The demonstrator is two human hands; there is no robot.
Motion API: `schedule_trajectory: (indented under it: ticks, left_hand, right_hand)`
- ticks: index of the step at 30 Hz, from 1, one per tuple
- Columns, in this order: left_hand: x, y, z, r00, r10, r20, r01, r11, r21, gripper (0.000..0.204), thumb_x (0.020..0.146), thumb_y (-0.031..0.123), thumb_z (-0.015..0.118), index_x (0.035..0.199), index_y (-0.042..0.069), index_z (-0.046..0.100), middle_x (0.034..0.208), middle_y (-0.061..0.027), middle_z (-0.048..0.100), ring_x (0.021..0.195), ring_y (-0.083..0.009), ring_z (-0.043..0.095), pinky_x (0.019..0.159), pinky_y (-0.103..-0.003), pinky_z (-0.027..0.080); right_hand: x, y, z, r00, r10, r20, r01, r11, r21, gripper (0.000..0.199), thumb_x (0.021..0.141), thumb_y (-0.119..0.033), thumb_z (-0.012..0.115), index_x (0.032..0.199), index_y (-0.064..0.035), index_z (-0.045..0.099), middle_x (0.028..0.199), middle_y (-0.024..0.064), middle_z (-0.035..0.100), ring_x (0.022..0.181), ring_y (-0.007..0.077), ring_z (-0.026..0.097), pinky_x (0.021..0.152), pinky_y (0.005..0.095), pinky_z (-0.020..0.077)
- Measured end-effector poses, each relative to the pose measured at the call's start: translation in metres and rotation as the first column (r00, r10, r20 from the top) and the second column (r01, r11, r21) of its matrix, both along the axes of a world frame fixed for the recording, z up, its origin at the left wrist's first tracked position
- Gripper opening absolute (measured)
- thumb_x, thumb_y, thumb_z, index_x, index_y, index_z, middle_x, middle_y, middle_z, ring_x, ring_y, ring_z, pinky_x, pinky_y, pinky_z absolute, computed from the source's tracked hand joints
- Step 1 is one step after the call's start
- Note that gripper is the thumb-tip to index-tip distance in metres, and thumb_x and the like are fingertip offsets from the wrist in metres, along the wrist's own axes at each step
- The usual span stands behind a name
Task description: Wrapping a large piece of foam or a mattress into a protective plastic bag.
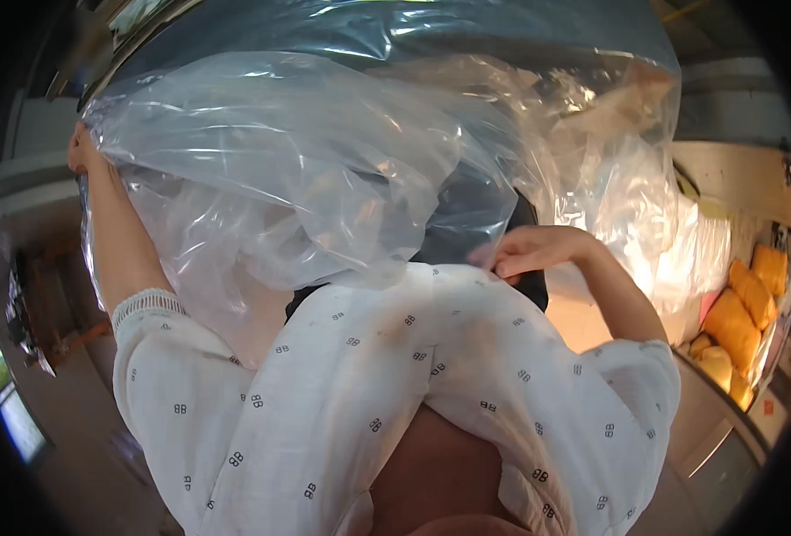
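Note:
A large sheet of clear plastic film (270, 152) spreads in loose, shiny folds in front of me. My left hand (81, 149) is stretched out to the far left, its fingers closed on the film's gathered edge. Close to my body on the right, my right hand (538, 249) has its fingers curled at the film's near edge. The fingertips are a little blurred, and what they pinch is too small to make out. Dark material (471, 201) shows through and beside the film between my hands.
More crumpled clear film (627, 196) hangs at the right, brightly lit. Several orange-yellow cushion-like bundles (739, 322) are piled at the far right. A brown wooden piece of furniture (69, 299) stands at the left, above the floor. A bright window-like opening (11, 393) shows at the left rim.

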State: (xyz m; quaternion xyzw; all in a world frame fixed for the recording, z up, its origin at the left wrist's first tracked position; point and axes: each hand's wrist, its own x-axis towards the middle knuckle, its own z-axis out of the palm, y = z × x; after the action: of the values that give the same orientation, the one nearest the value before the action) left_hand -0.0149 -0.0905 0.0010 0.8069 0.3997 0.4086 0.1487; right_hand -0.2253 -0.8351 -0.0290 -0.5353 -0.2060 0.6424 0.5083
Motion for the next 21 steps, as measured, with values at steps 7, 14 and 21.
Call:
schedule_trajectory:
  ticks: [7, 14, 21]
  left_hand:
    - [-0.031, 0.123, 0.006, 0.981, -0.135, -0.139, 0.169, 0.946, 0.277, 0.037, 0.073, 0.048, 0.059, 0.087, 0.016, 0.070, 0.085, -0.0082, 0.067, 0.081, -0.0300, 0.062, 0.072, -0.037, 0.047]
    - [-0.024, -0.103, -0.002, 0.862, -0.482, 0.155, 0.490, 0.872, -0.014, 0.035, 0.081, 0.038, 0.061, 0.088, 0.005, 0.068, 0.081, -0.0059, 0.067, 0.074, -0.0174, 0.060, 0.069, -0.029, 0.045]
    - [-0.024, -0.090, 0.011, 0.894, -0.429, 0.129, 0.439, 0.896, -0.064, 0.033, 0.082, 0.035, 0.061, 0.094, 0.005, 0.068, 0.086, -0.0047, 0.067, 0.077, -0.0120, 0.057, 0.072, -0.026, 0.044]
  right_hand:
    - [0.035, 0.022, 0.072, 0.477, -0.867, -0.144, 0.808, 0.368, 0.460, 0.019, 0.092, -0.024, 0.044, 0.092, -0.0083, 0.053, 0.128, 0.0142, 0.046, 0.114, 0.0212, 0.048, 0.095, 0.0357, 0.0387]
    - [0.066, -0.153, 0.242, -0.570, -0.796, -0.205, 0.482, -0.526, 0.701, 0.030, 0.091, -0.021, 0.043, 0.107, 0.0023, 0.051, 0.112, 0.0158, 0.055, 0.103, 0.0252, 0.052, 0.097, 0.0386, 0.0358]
    - [0.099, -0.201, 0.029, -0.601, -0.790, 0.125, 0.752, -0.504, 0.425, 0.015, 0.091, -0.028, 0.047, 0.081, -0.0162, 0.046, 0.065, -0.0046, 0.040, 0.053, 0.0082, 0.038, 0.044, 0.0235, 0.0312]
